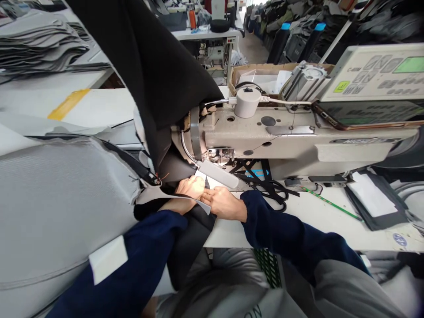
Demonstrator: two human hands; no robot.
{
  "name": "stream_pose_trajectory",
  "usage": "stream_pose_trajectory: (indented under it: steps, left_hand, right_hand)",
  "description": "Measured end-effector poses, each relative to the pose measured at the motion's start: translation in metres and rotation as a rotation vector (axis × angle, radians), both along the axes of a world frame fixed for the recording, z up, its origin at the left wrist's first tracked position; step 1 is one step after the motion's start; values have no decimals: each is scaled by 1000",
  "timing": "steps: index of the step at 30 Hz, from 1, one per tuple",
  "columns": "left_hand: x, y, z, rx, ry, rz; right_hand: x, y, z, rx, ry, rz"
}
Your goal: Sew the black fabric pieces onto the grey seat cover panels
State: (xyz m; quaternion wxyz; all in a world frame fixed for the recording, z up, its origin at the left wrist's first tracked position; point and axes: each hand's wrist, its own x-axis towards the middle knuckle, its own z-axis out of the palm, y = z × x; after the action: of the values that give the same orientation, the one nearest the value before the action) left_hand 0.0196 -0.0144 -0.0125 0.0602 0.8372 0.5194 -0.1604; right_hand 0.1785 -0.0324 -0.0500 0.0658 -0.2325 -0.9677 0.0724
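Hands meet with fingers curled, the left hand (190, 187) and the right hand (223, 204) at the dark fabric (198, 229), which drops off the bench (228, 236) between the forearms; I cannot tell whether either has hold of it. A pale grey strip (154, 193) crosses the left wrist, and a lamp (218, 174) sits just beyond the fingers. Farther out, a grey panel (59, 203) spreads left of the hands, black straps (273, 186) lie to their right, and a sewing machine (288, 145) stands beyond the right hand.
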Motion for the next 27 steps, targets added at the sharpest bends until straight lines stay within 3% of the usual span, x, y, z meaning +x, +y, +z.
stream_pose_trajectory:
  steps: [7, 13, 16, 20, 23, 27]
  left_hand:
    - [-8, 5, -11, 108, -124, -76]
    - [-4, 0, 1, 102, -114, -1]
    - [-3, -1, 3, 67, -84, -14]
    - [-7, 2, -7, 70, -108, -71]
    - [-12, 9, -14, 78, -140, -122]
    - [-17, 18, -11, 111, -251, -109]
  right_hand:
    - [3, 5, 10, -16, -17, 109]
    - [3, -3, 22, 27, -36, 149]
    - [-1, -13, 17, 132, -25, 119]
    - [-10, -19, -2, 246, 25, 53]
    - [-14, -14, -9, 248, 35, 22]
    - [-13, -16, -3, 198, -2, 53]
